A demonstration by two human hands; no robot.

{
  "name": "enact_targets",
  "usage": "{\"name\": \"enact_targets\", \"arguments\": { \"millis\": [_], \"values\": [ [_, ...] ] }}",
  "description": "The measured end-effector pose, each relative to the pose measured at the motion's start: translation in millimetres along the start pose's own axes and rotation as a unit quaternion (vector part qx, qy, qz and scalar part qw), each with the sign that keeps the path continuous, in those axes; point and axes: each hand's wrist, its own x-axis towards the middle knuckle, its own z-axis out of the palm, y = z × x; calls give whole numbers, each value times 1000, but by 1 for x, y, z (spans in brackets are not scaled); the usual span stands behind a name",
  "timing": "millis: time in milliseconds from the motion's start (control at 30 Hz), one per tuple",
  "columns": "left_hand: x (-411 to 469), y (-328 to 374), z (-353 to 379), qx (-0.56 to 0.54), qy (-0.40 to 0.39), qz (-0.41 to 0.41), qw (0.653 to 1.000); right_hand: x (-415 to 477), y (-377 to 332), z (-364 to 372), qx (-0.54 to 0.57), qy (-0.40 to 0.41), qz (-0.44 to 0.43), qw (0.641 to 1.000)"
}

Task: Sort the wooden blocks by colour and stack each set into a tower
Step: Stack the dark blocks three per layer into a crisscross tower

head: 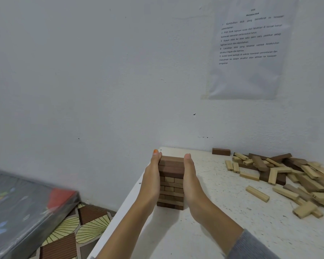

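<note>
The tower stands upright near the left edge of the white bench, not far from the corner by the wall. The left hand and the right hand lie flat against its 2 opposite sides, fingers straight and pointing away from the person. Neither grip curls round anything: both are open, palms pressing inward. This looks like squaring up, nudging stray block ends flush so the layers sit true before more go on. Dark brown layers show at the top and bottom, with paler ends in the middle, so the colour sorting seems unfinished. The loose pile of pale and dark blocks lies well apart to the right, and 1 dark block sits alone by the wall. Uneven pressure could tip the tower towards the near edge.
</note>
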Motion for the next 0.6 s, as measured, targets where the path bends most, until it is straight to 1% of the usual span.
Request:
{"name": "enact_targets", "arguments": {
  "millis": [200,433,600],
  "values": [
    [0,0,1,-31,3,5,1000,-2,-3,0,10,-8,1,1000],
    [-3,3,1,-40,5,8,999,-5,-6,-2,14,-22,-11,1000],
    [-4,6,-2,-45,-14,14,999,-21,-24,-10,0,-11,-18,1000]
  ]
}}
